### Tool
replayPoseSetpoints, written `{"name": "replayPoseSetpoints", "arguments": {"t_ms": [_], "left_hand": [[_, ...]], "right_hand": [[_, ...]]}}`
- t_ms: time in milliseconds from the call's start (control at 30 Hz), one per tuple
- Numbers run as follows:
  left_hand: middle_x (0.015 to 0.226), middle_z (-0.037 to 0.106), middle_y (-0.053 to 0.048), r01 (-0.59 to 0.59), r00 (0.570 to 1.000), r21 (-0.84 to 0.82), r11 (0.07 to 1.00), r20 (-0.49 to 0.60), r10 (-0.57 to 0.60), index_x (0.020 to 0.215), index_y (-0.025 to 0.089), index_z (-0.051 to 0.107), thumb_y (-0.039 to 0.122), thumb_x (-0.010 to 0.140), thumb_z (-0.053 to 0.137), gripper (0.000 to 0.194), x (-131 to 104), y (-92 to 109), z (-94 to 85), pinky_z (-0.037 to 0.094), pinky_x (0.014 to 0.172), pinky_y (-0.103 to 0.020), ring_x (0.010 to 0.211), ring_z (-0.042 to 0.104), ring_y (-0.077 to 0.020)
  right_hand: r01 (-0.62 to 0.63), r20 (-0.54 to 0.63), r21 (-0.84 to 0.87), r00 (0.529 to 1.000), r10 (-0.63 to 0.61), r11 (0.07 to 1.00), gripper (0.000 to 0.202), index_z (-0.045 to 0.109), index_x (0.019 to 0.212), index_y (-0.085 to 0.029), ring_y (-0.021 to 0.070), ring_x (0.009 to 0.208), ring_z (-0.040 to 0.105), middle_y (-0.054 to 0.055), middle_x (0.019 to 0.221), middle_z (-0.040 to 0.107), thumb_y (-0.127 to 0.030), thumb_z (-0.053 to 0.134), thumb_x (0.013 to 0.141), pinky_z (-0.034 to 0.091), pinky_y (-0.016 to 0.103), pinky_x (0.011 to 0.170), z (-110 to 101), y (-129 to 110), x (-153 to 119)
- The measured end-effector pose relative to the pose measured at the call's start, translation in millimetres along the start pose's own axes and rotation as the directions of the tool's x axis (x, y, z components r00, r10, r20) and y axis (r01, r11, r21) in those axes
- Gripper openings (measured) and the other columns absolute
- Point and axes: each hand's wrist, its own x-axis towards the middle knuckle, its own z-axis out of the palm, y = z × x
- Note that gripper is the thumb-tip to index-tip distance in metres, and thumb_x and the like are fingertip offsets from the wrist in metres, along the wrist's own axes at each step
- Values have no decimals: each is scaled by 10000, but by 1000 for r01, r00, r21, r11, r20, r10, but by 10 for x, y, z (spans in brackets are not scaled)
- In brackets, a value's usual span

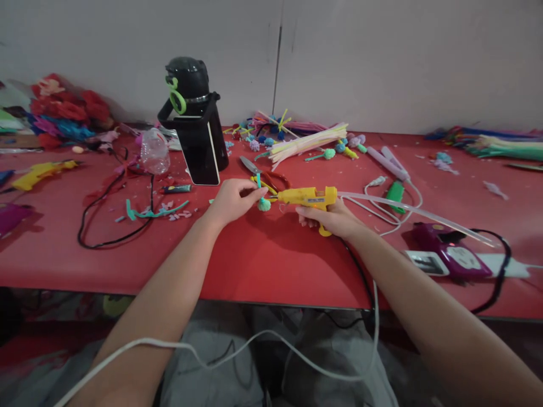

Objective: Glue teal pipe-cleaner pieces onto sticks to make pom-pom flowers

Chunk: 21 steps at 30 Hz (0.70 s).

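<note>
My left hand [236,199] pinches a short teal pipe cleaner [258,181] between thumb and fingers. A fluffy mint-green pompom-like piece [264,204] hangs at its lower end. My right hand [333,217] is wrapped round the handle of a yellow hot glue gun [307,196], whose nozzle points left and lies close to the green piece; whether they touch I cannot tell. From the gun's back a long clear glue stick [416,212] sticks out to the right. Just behind my left hand lie pliers [275,178] with red and yellow handles.
A black flask [190,85] stands behind a phone-like black panel [199,150]. Bundled pipe cleaners [309,144] lie at the back. A purple power strip [460,254] sits right; cables cross the table's front edge. Another yellow glue gun [42,172] and teal scraps [156,212] lie left.
</note>
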Motion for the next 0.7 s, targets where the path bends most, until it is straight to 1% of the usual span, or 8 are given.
{"name": "replayPoseSetpoints", "arguments": {"t_ms": [133,333,533,700], "left_hand": [[563,411,39,-9,1000,0,1000,-10,9,597,162,576,446,916,654,434,-8,7,-8,287,557,-274,568,371,-106],[542,356,48,-8,1000,13,1000,-17,8,567,165,522,459,915,660,476,3,8,3,256,536,-280,550,324,-100],[539,375,45,-29,1000,26,999,-10,29,565,165,555,430,916,645,448,15,4,6,259,538,-283,545,340,-101],[531,399,43,-23,1000,20,1000,-6,23,562,161,554,417,914,651,446,26,1,16,266,538,-281,537,370,-96]], "right_hand": [[6,39,-53,999,-4,999,418,666,720,-177,107,532,537,23,637,651,-579,772,758,431,243,507,4,16,-11],[11,48,-102,999,-6,995,395,655,730,-191,114,538,539,15,635,636,-569,746,798,416,249,496,18,50,-2],[5,43,-151,999,2,988,420,657,754,-206,124,511,521,8,630,620,-615,721,820,405,272,481,22,83,0],[29,66,-146,998,-19,989,425,666,811,-216,140,524,526,3,627,611,-637,726,814,400,280,483,8,99,-2]]}}
